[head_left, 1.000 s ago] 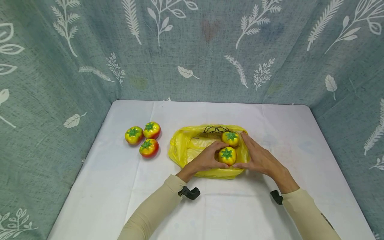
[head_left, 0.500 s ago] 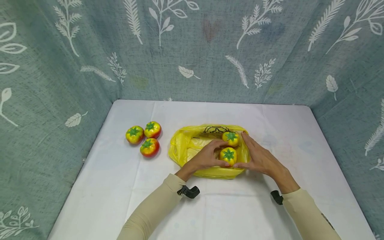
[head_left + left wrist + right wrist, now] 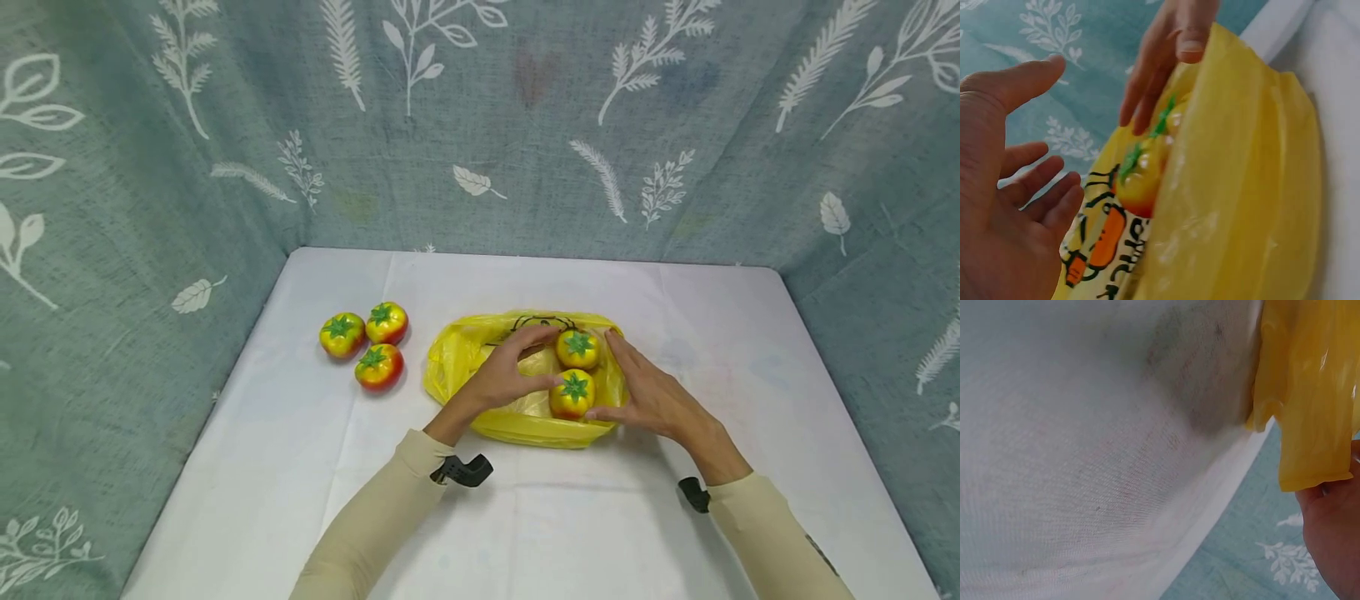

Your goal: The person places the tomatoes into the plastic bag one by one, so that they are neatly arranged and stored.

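A yellow plastic bag [image 3: 450, 367] lies on the table with its mouth spread. Two toy tomatoes, the far one [image 3: 577, 348] and the near one [image 3: 573, 393], sit one behind the other at its right end, green tops up. My left hand [image 3: 498, 375] hovers over the bag just left of them, fingers apart and thumb toward the near tomato; the left wrist view shows its palm [image 3: 1010, 206] with nothing in it. Inside the bag's right rim, my right hand [image 3: 656, 396] has its fingers and thumb spread, touching the plastic. In the right wrist view, the bag [image 3: 1316, 425] partly covers this hand [image 3: 1335, 531].
Three more red-and-yellow toy tomatoes, a left one [image 3: 342, 336], a far one [image 3: 387, 322] and a near one [image 3: 378, 367], stand in a group left of the bag. A white cloth [image 3: 570, 517] covers the table. Patterned blue-green curtains [image 3: 420, 167] stand behind and at both sides.
My left hand has released the near tomato and drawn back to the left, fingers wider apart. That tomato rests in the bag, slightly farther right. The right hand has stayed almost in place.
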Tool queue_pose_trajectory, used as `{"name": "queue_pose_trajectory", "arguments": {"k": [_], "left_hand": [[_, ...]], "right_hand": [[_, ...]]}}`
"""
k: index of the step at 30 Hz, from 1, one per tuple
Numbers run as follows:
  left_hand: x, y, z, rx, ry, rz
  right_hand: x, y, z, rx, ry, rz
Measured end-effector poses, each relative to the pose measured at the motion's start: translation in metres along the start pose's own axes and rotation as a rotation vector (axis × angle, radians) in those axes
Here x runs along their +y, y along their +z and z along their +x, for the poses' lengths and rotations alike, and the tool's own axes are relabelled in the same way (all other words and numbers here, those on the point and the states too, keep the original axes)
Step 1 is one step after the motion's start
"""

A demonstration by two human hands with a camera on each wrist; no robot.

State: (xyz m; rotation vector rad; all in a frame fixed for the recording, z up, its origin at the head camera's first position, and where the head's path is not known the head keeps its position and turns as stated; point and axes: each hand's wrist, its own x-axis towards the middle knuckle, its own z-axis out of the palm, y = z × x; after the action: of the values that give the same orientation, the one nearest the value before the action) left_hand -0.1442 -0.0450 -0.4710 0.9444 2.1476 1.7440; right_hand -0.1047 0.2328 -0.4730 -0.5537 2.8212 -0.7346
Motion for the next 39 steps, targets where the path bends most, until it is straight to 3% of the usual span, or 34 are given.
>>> {"name": "queue_pose_trajectory", "arguments": {"k": [6,22,27,31,39], "left_hand": [[0.006,-0.018,-0.008,0.079,0.008,0.010],[0.013,-0.080,-0.035,0.259,-0.094,0.100],[0.015,-0.102,-0.046,0.312,-0.088,0.069],[0.009,-0.121,-0.059,0.386,-0.084,0.063],[0.001,-0.165,-0.088,0.571,-0.156,0.128]], "right_hand": [[-0.001,0.002,0.000,-0.008,0.006,0.012],[-0.001,0.003,0.001,-0.015,0.002,0.007],[-0.001,0.003,0.001,-0.015,-0.001,0.003],[-0.001,0.003,0.001,-0.011,-0.007,0.006],[-0.001,0.005,0.002,-0.011,-0.010,0.016]]}}
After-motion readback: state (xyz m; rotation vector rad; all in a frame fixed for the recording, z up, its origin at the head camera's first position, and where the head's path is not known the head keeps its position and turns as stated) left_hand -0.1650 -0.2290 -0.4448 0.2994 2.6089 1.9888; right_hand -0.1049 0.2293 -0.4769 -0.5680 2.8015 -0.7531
